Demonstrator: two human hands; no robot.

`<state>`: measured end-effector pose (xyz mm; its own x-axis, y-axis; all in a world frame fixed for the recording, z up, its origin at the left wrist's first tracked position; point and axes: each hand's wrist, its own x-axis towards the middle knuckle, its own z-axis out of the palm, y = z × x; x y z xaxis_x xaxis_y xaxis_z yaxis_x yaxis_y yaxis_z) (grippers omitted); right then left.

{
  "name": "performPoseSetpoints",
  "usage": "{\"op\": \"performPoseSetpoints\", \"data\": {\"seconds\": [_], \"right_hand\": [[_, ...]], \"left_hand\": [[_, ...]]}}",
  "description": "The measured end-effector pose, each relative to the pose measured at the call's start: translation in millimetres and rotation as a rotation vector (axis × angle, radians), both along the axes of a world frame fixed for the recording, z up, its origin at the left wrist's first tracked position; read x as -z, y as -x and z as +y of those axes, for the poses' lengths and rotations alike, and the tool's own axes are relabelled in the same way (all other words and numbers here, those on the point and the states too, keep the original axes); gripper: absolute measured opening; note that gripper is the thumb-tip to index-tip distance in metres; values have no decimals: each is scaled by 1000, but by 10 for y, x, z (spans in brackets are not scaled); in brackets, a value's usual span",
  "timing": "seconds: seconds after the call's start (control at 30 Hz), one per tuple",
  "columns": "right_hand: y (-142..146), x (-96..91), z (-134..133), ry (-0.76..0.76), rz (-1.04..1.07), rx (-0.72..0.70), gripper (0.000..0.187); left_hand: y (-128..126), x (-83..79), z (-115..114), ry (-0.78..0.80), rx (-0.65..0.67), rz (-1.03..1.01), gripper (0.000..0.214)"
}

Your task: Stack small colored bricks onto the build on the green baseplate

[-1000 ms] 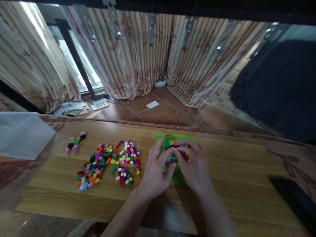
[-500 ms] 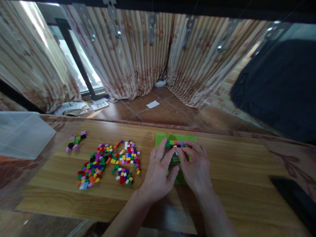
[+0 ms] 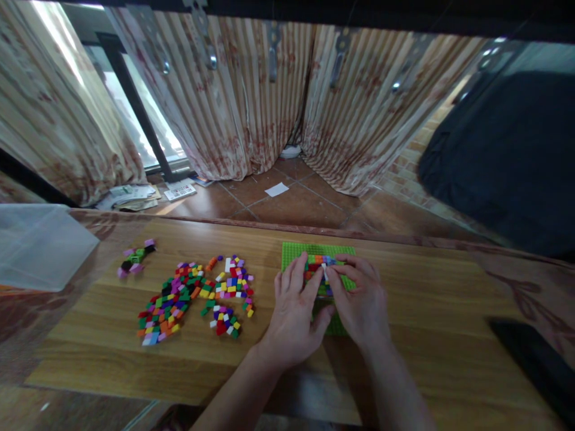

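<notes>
A green studded baseplate (image 3: 291, 250) lies on the wooden table, carrying a patch of coloured toy bricks (image 3: 315, 260) in orange, blue, red and other colours. My right hand (image 3: 362, 296) pinches a small white brick (image 3: 324, 267) between thumb and index finger, over that patch. From the other side, my left hand (image 3: 291, 311) rests on the plate and its bricks with fingers stretched out. Its index fingertip is close to the white brick, and its thumb points toward my right hand. Both hands hide much of the plate's middle and front.
Loose coloured bricks (image 3: 173, 299) are spread left of the plate, with another group (image 3: 231, 287) nearer it. A small built piece of pink, green and black bricks (image 3: 136, 258) lies far left. A translucent bin (image 3: 45, 245) stands at the left edge, a black flat object (image 3: 530, 359) at right.
My left hand's fingers have shifted slightly, baring more red and orange bricks. The white brick, in my right hand's pinch, is a little further right. The view has shifted slightly.
</notes>
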<state>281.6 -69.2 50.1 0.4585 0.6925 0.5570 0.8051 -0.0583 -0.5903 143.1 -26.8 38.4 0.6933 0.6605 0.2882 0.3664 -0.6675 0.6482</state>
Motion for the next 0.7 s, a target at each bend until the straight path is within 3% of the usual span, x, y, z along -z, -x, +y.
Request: {"op": "performPoseSetpoints", "data": {"seconds": [0.2, 0.4, 0.7], "right_hand": [[-17, 31, 13, -1, 125, 69, 14], [-58, 68, 12, 9, 342, 119, 27], [-32, 184, 105, 68, 506, 128, 47]], "left_hand": [[-53, -10, -40, 4, -41, 60, 65], [-64, 1, -40, -13, -57, 56, 61], [-72, 18, -44, -37, -62, 116, 65]]}}
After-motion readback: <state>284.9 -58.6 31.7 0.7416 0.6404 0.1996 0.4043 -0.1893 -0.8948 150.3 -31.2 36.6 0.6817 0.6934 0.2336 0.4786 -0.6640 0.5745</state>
